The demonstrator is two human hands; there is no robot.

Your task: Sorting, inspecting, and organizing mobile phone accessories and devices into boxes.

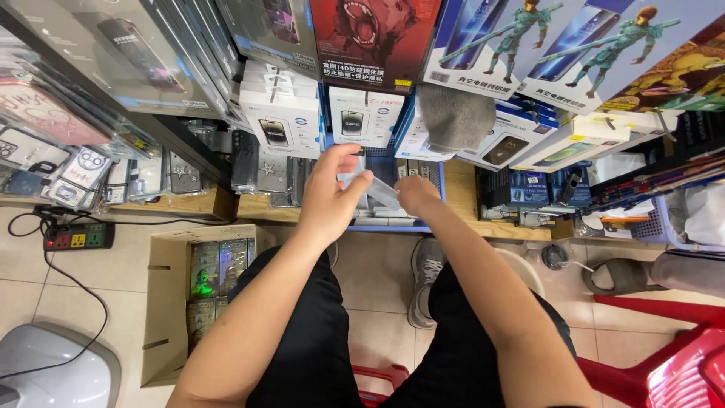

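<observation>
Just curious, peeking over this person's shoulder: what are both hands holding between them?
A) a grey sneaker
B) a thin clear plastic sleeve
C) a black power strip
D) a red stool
B: the left hand and right hand pinch a thin clear plastic sleeve over the blue bin; the power strip lies untouched on the floor.

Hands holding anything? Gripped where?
Both hold one thin clear packet: left hand pinches its upper left end, right hand grips its lower right end.
</observation>
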